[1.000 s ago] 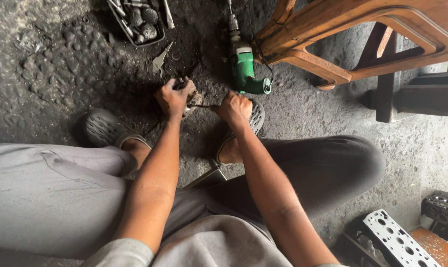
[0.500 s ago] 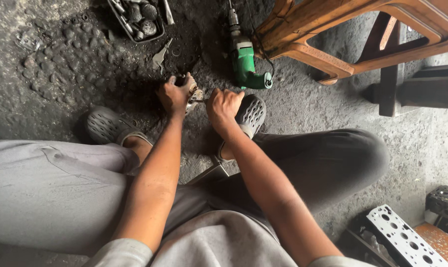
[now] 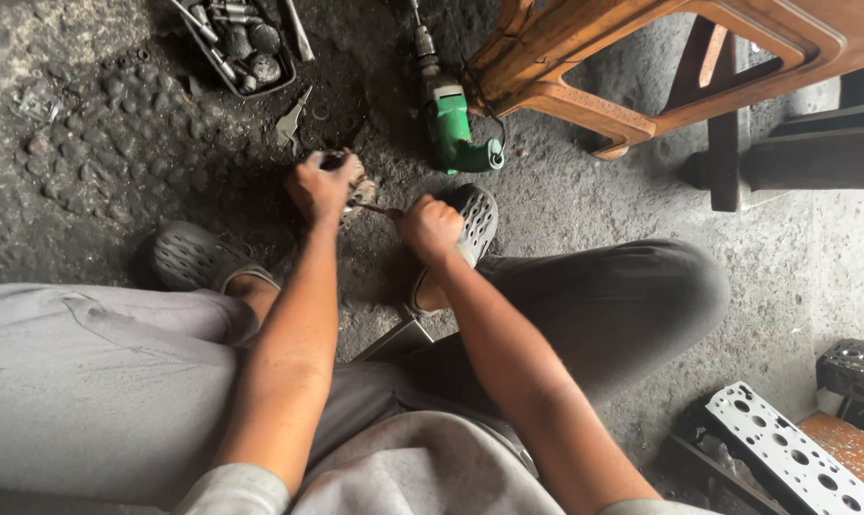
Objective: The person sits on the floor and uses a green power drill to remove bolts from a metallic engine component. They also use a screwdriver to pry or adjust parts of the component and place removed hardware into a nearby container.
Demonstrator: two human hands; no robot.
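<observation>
Small metal part (image 3: 357, 191) clamped in left hand (image 3: 317, 186) grip, low over floor (image 3: 88, 181). Right hand (image 3: 430, 227) fisted on thin tool (image 3: 379, 210) touching the part. Green drill (image 3: 456, 129) lies just beyond.

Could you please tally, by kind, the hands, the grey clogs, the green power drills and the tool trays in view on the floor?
Hands: 2, the left hand and the right hand, each closed on a small part between them
Grey clogs: 2, the left clog and the right clog
Green power drill: 1
Tool tray: 1
Total: 6
</observation>
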